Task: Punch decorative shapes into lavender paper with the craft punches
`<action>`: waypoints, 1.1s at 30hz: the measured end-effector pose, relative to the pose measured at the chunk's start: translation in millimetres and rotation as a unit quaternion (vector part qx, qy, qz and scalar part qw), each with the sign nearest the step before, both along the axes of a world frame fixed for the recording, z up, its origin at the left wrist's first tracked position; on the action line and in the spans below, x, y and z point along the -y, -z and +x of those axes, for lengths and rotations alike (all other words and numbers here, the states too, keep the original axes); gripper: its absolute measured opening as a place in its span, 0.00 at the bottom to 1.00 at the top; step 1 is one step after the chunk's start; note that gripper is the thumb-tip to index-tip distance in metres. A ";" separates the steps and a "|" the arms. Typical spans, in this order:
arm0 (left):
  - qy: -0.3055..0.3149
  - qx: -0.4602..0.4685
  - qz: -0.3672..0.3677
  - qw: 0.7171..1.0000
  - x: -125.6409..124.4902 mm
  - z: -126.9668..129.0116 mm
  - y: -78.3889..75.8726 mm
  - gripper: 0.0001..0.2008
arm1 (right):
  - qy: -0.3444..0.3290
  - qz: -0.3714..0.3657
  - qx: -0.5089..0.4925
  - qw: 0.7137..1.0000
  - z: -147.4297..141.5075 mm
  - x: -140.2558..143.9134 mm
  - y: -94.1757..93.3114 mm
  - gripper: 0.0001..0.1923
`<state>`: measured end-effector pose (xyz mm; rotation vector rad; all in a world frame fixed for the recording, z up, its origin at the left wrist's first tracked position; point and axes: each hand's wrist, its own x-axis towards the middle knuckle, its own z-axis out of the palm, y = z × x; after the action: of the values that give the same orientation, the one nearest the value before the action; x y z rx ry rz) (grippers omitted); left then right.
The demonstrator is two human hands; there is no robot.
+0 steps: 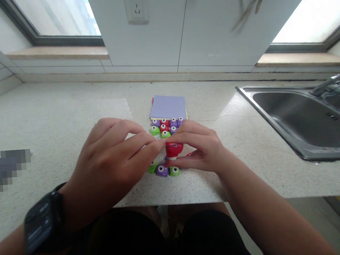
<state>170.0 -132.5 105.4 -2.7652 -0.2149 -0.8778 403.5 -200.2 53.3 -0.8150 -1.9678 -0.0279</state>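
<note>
A red craft punch lies on its side in my right hand, gripped between the thumb below and the fingers above. My left hand has its fingers pressed together, tips touching the red punch's left end. Whatever those fingers hold, if anything, is hidden. Behind my hands stand several small punches in green, red and purple, with white star-marked buttons, among them a green punch and a red punch. Nearer me sit a purple punch and a green punch.
A stack of coloured paper, lilac on top, lies beyond the punches. The speckled countertop runs to the wall with a socket. On the right is a steel sink with a tap. A blurred-out object is at far left.
</note>
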 end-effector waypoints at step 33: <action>-0.049 -0.022 -0.082 0.995 -3.7 0.7 -1.9 0.07 | -0.035 -0.209 -0.151 0.966 14.1 -3.3 15.9 0.25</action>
<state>170.7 -128.8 107.3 -2.8924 -0.4281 -0.8076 417.6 -196.9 37.4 -0.9533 -1.7283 0.5394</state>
